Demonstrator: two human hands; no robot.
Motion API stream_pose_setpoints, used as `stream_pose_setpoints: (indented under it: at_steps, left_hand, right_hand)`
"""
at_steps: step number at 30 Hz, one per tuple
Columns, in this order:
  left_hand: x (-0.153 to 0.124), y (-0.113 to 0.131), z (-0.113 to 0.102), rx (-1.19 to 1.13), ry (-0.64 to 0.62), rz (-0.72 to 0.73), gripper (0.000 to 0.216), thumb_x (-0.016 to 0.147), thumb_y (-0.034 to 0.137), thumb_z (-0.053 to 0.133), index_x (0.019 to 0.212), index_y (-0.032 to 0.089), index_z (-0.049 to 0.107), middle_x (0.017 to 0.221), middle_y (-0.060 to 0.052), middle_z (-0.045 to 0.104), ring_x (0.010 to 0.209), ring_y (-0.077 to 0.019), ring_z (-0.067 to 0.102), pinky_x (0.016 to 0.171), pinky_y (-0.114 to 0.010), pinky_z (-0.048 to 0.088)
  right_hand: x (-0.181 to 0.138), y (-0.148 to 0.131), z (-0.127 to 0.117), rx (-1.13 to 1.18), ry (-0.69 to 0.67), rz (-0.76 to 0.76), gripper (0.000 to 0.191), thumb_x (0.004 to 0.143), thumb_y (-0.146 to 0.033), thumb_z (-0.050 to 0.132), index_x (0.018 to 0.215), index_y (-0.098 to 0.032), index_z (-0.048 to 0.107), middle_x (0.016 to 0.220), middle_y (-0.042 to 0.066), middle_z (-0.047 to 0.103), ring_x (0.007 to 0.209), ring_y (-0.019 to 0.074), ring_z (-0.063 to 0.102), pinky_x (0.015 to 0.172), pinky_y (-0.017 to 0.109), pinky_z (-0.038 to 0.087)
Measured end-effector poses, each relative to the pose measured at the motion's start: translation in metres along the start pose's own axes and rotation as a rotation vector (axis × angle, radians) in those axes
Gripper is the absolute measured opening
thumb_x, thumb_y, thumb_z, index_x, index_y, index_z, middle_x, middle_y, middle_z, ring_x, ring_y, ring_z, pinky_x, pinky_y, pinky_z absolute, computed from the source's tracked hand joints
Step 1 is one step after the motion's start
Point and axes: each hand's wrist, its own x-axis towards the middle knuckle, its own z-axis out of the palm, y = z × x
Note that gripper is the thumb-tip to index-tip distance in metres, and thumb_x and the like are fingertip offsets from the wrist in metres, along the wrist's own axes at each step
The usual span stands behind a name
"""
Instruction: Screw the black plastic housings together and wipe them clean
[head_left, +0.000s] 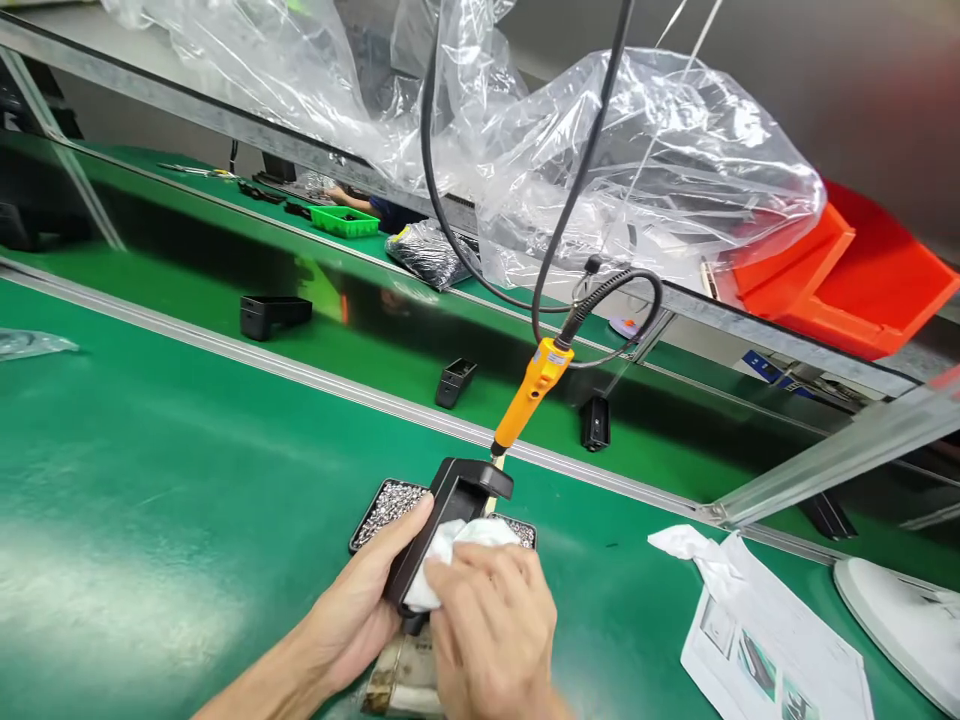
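Note:
My left hand (360, 610) grips a black plastic housing (450, 510) from its left side, thumb along its edge. On the housing's face my right hand (491, 625) presses a white cloth (457, 545), fingers closed over it. Both hands are low in the middle of the view, above a black tray of small silver screws (386, 505). Just behind the housing hangs an orange electric screwdriver (532, 390) on a black cable, tip pointing down.
Several black housings (274, 313) lie on the green conveyor belt (225, 400) beyond a metal rail. Papers with pictures (772, 640) and a white object (900, 620) lie at the right. Clear plastic bags (637, 170) and a red bin (862, 270) sit on the upper shelf.

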Motion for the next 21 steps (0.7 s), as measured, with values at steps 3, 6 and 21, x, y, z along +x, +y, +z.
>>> stream_pose_setpoints:
  at_steps: [3,6,21]
  left_hand:
    - [-0.001,-0.001,0.001,0.020,-0.016,0.036,0.038,0.094,0.040,0.076,0.121,0.013,0.075,0.111,-0.011,0.076,0.093,-0.0207,0.072,0.076,-0.024,0.059]
    - [-0.001,-0.002,0.000,0.054,0.006,0.068,0.037,0.094,0.039,0.076,0.121,0.013,0.075,0.110,-0.010,0.077,0.091,-0.0198,0.072,0.077,-0.024,0.059]
    - [0.004,-0.002,-0.002,0.033,0.064,0.064,0.042,0.092,0.040,0.077,0.123,0.011,0.073,0.107,-0.014,0.076,0.091,-0.0262,0.074,0.077,-0.031,0.063]
  right_hand:
    - [0.001,-0.002,0.000,-0.028,-0.006,0.007,0.022,0.093,-0.003,0.056,0.108,-0.013,0.068,0.087,0.005,0.076,0.090,0.0197,0.072,0.079,0.038,0.042]
    - [0.001,-0.002,0.000,-0.044,0.005,0.031,0.022,0.092,-0.002,0.056,0.107,-0.013,0.067,0.086,0.005,0.076,0.091,0.0200,0.073,0.083,0.039,0.041]
    - [0.012,0.008,-0.019,0.256,-0.001,0.252,0.018,0.095,-0.006,0.058,0.100,-0.019,0.069,0.090,0.000,0.072,0.085,0.0129,0.068,0.076,0.029,0.049]
